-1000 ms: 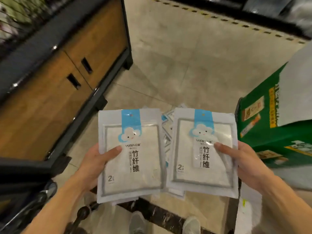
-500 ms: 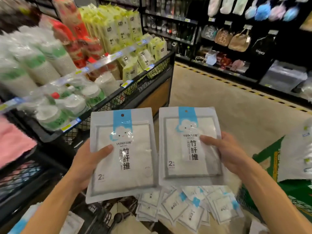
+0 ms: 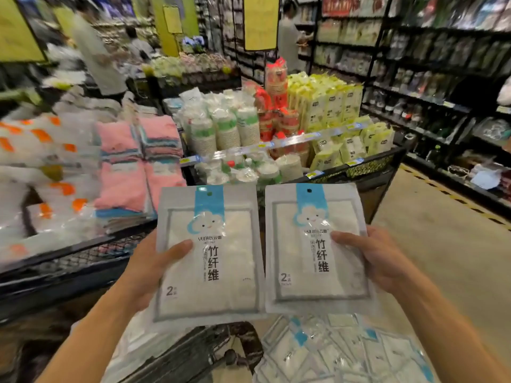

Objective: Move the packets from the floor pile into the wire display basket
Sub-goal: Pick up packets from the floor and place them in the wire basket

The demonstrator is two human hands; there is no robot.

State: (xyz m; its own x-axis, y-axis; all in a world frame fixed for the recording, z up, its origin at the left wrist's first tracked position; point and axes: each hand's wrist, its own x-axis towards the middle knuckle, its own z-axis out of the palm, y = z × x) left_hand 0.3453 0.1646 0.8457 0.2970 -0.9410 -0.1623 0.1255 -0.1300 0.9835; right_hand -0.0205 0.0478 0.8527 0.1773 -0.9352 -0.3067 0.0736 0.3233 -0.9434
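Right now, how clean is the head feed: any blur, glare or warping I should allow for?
Head view: the left packet and right packet are sharp, their print readable; mild glare on the film. The towel stacks and far shoppers are motion-smeared. Wide-angle bending curves the shelves at the edges. The floor pile is soft.

I hold two white, blue-tabbed packets upright, side by side above the floor pile [image 3: 345, 352]: left packet [image 3: 210, 252], right packet [image 3: 315, 247].
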